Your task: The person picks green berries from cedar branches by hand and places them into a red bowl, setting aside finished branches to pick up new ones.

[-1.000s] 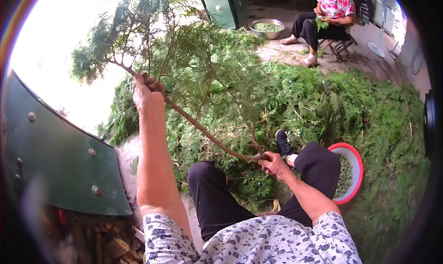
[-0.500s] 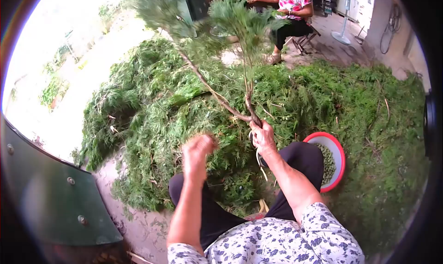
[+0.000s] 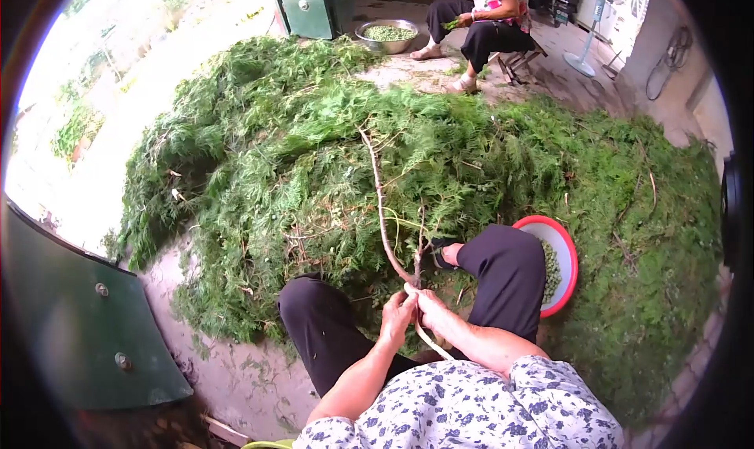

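Observation:
A forked conifer branch (image 3: 382, 202) with bare brown stems points away from me, its leafy tips lying over the green pile. My right hand (image 3: 430, 308) is closed around its base, just below the fork. The pale butt end runs down toward my shirt. Close against the right hand, my left hand (image 3: 396, 317) has its fingers pinched together at the branch. What lies between those fingers is hidden. Beside my right knee, a red-rimmed basin (image 3: 573, 272) holds many small green pieces.
Cut conifer foliage (image 3: 259, 158) is heaped in front and to the right. Beyond it, a seated person (image 3: 491, 25) has green sprigs in one hand, near a metal bowl (image 3: 386, 44) of green pieces. A fan (image 3: 593, 33) stands behind. A green metal panel (image 3: 86, 323) is at left.
The branch has come down from upright and now leans over the pile. My right hand has drawn closer to my body, and my left hand has moved in beside it.

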### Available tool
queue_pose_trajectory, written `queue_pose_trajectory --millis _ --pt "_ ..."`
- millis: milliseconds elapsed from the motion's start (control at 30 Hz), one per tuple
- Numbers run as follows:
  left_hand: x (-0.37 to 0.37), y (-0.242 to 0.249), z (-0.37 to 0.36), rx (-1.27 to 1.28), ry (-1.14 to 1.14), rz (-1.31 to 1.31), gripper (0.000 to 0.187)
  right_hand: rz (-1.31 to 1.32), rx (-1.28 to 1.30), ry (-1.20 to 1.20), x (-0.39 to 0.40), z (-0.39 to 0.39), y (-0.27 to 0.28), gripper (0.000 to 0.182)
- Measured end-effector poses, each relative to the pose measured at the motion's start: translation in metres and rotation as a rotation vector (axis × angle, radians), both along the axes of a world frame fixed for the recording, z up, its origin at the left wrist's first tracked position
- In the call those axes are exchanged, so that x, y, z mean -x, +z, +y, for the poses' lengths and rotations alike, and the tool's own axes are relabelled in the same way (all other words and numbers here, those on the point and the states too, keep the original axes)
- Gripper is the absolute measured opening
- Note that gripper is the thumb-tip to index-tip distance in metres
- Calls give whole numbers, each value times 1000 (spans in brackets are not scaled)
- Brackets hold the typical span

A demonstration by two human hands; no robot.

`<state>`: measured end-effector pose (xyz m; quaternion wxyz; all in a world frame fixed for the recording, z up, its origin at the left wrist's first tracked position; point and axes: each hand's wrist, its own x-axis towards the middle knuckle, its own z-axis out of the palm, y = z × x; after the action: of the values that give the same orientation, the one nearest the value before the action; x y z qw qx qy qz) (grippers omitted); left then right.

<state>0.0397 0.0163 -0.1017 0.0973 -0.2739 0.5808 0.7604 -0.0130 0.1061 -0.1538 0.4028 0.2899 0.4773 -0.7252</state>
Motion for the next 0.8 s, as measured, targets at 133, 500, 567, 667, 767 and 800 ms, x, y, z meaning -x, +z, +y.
queue_pose_trajectory --millis 133,500,567,667,767,800 --pt "4 -7 3 -5 -111 -57 44 -9 21 -7 1 8 -6 28" --pt "6 -12 4 -3 77 -78 38 113 -212 -36 5 2 10 24" --pt "4 -15 2 21 50 -62 38 159 -140 -74 6 2 -1 25" --pt "2 -30 -2 38 35 -39 40 220 -35 -61 21 9 -2 27" --pt "0 -24 -2 57 33 -46 41 256 11 48 39 12 5 29" --pt "0 -24 -2 64 48 -49 40 273 -70 49 43 7 19 28"
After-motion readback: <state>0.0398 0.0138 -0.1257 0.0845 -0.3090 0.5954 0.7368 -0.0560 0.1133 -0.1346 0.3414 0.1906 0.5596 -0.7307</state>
